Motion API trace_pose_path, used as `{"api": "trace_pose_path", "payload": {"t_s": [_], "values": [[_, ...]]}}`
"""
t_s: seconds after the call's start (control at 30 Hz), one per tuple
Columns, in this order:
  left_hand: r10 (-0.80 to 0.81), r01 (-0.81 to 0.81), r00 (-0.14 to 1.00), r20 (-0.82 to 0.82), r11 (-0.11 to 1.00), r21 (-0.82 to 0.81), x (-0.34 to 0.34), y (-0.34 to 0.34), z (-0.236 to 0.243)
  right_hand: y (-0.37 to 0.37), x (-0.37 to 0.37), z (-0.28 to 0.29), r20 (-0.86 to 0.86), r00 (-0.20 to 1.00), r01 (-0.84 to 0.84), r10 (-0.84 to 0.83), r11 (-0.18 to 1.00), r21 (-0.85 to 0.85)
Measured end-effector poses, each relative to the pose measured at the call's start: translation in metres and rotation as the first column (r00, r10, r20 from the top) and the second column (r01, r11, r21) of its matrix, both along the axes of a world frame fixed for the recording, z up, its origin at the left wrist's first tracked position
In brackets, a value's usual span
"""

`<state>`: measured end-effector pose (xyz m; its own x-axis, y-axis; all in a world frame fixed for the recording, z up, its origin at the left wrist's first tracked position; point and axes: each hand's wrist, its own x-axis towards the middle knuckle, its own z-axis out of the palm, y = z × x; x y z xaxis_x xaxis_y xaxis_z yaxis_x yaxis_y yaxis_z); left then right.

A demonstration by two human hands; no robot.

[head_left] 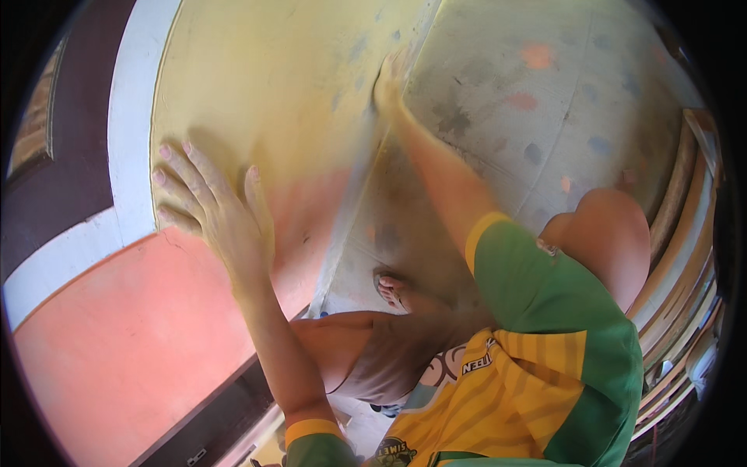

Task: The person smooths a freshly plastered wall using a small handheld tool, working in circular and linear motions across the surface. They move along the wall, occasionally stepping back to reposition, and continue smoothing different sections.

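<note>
My left hand [222, 206] rests on a painted wall [257, 86], its fingers spread and their tips by the white border of a frame. Pale dust coats the fingers and the back of this hand. Nothing shows in its grasp. Further up, my right hand [389, 82] is at the wall's right edge, along the joint with a grey surface [498, 101]. That hand is smeared by motion, so its fingers and anything under them cannot be made out. The wall is yellow in its upper part and pink [148, 335] in its lower part, with a blended patch between the two colours.
A white border [132, 109] and dark brown frame [82, 117] bound the wall on the left. Orange and dark blotches mark the grey surface, where my bare foot [391, 292] shows. Long boards or strips [677, 311] are stacked at the right.
</note>
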<state>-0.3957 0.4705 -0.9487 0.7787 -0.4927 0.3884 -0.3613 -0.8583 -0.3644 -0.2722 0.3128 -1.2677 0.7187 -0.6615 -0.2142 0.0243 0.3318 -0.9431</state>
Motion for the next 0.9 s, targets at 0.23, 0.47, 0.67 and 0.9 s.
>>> {"api": "trace_pose_path", "payload": {"t_s": [0.23, 0.47, 0.67, 0.9], "values": [[0.129, -0.135, 0.989, 0.067, 0.987, 0.088, -0.004, -0.003, -0.006, 0.158, -0.120, 0.102, -0.053, 0.983, -0.180, 0.177, 0.981, -0.076], [0.038, -0.038, 0.999, 0.000, 0.998, 0.040, -0.002, -0.004, 0.001, 0.131, -0.083, 0.051, 0.062, 0.998, -0.020, 0.027, 0.993, -0.114], [-0.029, 0.029, 0.999, -0.028, 1.000, -0.008, -0.007, 0.008, 0.002, 0.122, -0.078, 0.028, -0.110, 0.993, 0.073, -0.043, 0.955, 0.287], [-0.024, 0.022, 0.997, -0.068, 0.999, -0.038, -0.015, 0.011, 0.004, 0.153, -0.102, 0.079, 0.078, 0.978, -0.150, 0.194, 0.911, -0.385]]}}
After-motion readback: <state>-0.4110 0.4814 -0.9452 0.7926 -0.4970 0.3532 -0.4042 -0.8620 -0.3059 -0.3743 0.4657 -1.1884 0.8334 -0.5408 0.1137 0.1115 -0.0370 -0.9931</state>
